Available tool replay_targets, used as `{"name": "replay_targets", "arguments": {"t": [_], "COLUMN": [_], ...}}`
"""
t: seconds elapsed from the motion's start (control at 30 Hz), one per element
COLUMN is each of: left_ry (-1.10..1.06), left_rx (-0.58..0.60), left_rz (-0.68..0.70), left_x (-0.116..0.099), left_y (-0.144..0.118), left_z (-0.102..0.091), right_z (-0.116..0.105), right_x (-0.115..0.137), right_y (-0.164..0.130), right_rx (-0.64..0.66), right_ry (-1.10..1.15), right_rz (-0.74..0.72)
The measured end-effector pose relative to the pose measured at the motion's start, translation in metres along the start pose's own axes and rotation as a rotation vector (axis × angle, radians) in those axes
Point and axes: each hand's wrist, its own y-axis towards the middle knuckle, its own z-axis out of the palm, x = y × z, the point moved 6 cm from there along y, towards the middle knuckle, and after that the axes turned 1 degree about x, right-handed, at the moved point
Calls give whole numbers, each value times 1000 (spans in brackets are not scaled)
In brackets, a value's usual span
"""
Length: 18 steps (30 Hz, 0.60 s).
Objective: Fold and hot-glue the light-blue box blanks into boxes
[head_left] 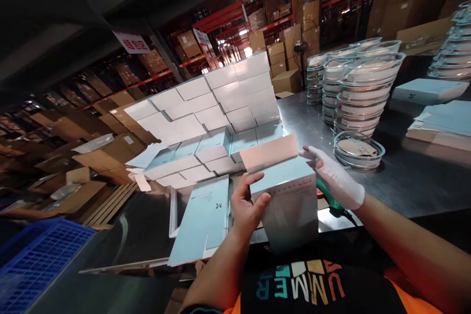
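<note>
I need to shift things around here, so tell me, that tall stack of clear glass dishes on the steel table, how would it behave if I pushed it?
The stack of dishes looks tall and narrow-based, so it would probably tip or shift rather than slide cleanly. It appears to be glass: likely heavy and breakable. The steel table looks smooth, so the bottom dish might skid.

Warehouse interior, dim. Steel counter (pixel 305 113) reflective, grey. Beyond counter: red-orange pallet racks (pixel 235 17) loaded with brown cartons (pixel 294 34), bright lights glaring between rack bays. Left of counter: flattened cardboard (pixel 91 167) piled on floor, blue plastic crate (pixel 37 260) nearest. White sign with red characters (pixel 131 42) hangs above, dark ceiling overhead.
</note>
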Motion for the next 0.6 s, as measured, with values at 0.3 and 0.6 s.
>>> {"name": "replay_targets", "arguments": {"t": [0.3, 0.6], "left_ry": [-158, 276], "left_rx": [-41, 486], "left_rz": [197, 463], "left_x": [7, -29], "left_y": [-16, 25], "left_z": [2, -14], "right_z": [20, 39], "right_x": [27, 60], "right_y": [-9, -31], "right_rx": [215, 152], "right_ry": [47, -149], "right_rz": [-313, -779]}}
